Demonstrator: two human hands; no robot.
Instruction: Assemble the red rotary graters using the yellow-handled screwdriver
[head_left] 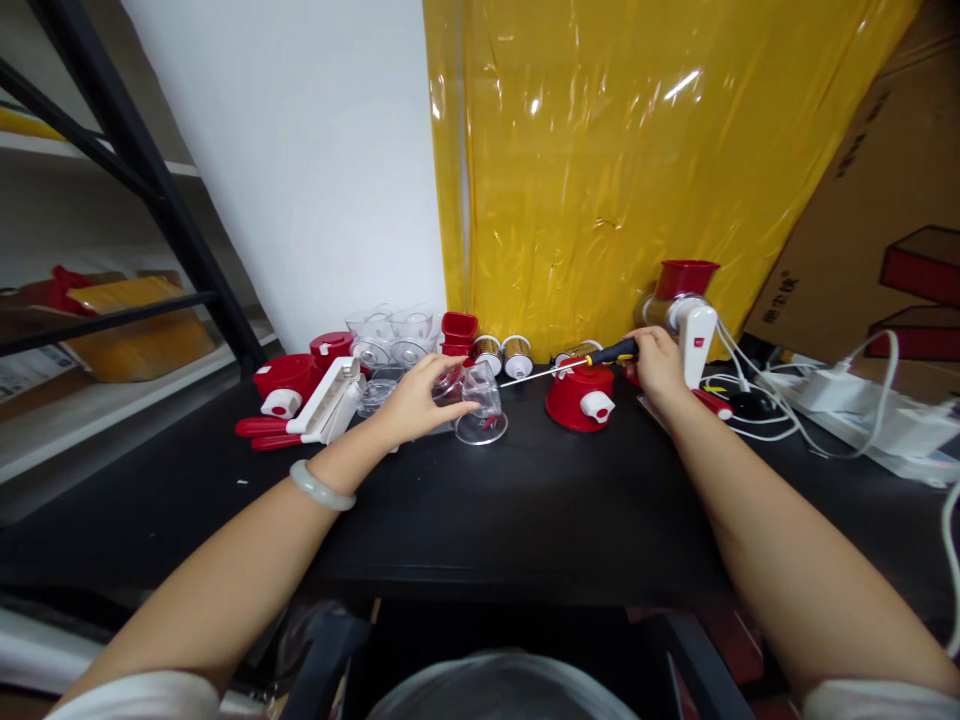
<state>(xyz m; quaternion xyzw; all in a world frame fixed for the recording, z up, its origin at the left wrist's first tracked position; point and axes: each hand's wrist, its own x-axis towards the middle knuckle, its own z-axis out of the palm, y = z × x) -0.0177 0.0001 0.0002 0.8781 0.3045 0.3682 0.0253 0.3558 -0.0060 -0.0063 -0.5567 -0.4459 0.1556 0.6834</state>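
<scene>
My left hand (417, 400) grips a clear plastic part (480, 400) that rests on the black table (480, 510). A pale bangle (321, 486) circles that wrist. My right hand (658, 362) is closed around the black-and-yellow handle of a screwdriver (581, 360), whose thin shaft points left toward the clear part. Below the shaft sits a red round base with a white knob (579, 398). A white and red assembled unit (686, 305) stands just behind my right hand.
Red bases and white parts (300, 395) lie at the left, clear cups (394, 335) and metal drums (502, 352) at the back. White cables and adapters (832, 400) spread at the right. Yellow film (622, 160), cardboard boxes (885, 230), black shelving (142, 180) surround.
</scene>
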